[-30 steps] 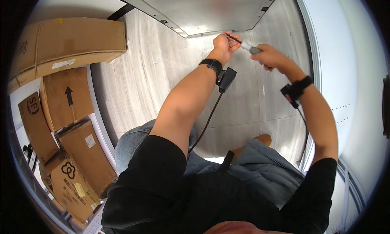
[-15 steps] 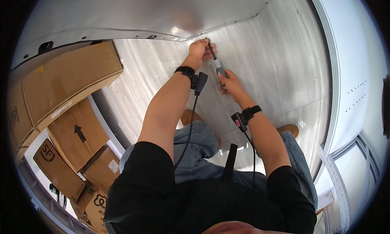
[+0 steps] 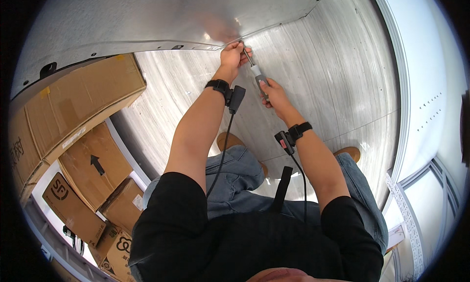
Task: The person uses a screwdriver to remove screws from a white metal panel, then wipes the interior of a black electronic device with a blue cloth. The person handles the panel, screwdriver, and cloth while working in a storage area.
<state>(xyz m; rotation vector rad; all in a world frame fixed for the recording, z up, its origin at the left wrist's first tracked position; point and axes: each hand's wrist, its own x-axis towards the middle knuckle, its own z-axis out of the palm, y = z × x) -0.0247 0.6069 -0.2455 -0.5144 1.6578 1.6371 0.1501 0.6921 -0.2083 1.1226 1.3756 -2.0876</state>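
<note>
Right hand [image 3: 275, 95] near metal panel [image 3: 147, 18], grip wrapped round grey-handled screwdriver [image 3: 260, 78], shaft [image 3: 248, 58] toward panel; left hand [image 3: 232, 56] at panel's edge by shaft tip, cannot tell its grip.

Grey-and-white-handled screwdriver [image 3: 259, 76], aslant, slim shaft, tip near lower edge of silvery metal panel [image 3: 147, 22]

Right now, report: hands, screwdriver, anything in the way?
Right hand gripping screwdriver. Left hand at its tip end, by metal panel. Cardboard boxes left, apart from both hands.
</note>
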